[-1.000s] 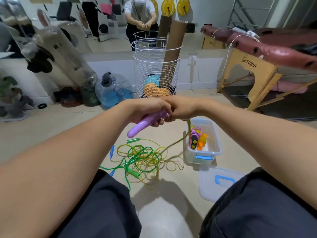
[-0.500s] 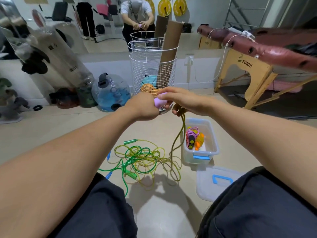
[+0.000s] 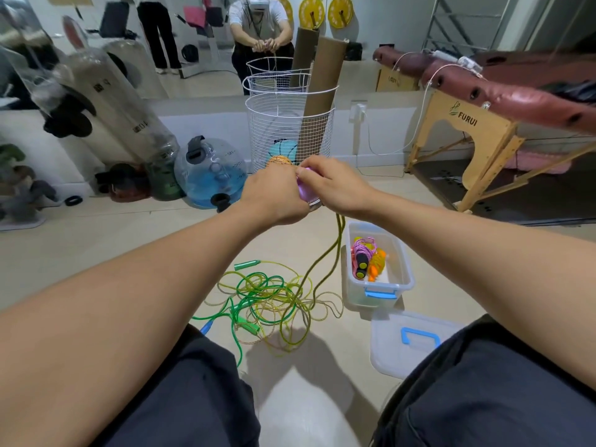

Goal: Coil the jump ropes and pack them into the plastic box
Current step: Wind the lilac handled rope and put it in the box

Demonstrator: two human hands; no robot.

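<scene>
Hands met in the air above the floor, up and left of the box [image 3: 404, 279]: your left hand [image 3: 274, 196] was curled in a fist around the purple handle [image 3: 304, 191], and your right hand [image 3: 333, 185] pinched the top of that same handle with bent fingers, the two hands touching. An olive rope [image 3: 335, 250] hung down from under your right hand, just left of the box, and ran into the tangle [image 3: 274, 298] of green and yellow ropes lying on the floor left of the box. A green handle [image 3: 246, 264] lay at the tangle's far edge, another green handle [image 3: 248, 325] at its near side, and a blue handle [image 3: 206, 326] showed furthest from the box, by your left knee. Inside the box sat a coiled pink rope [image 3: 362, 253] with black and yellow handles, and an orange rope [image 3: 377, 264] touching it on the right. The lid [image 3: 416, 343], with its blue latch, lay on the floor just in front of the box, partly hidden by your right knee. Beyond the box, behind your hands, stood a wire basket [image 3: 287, 130].
</scene>
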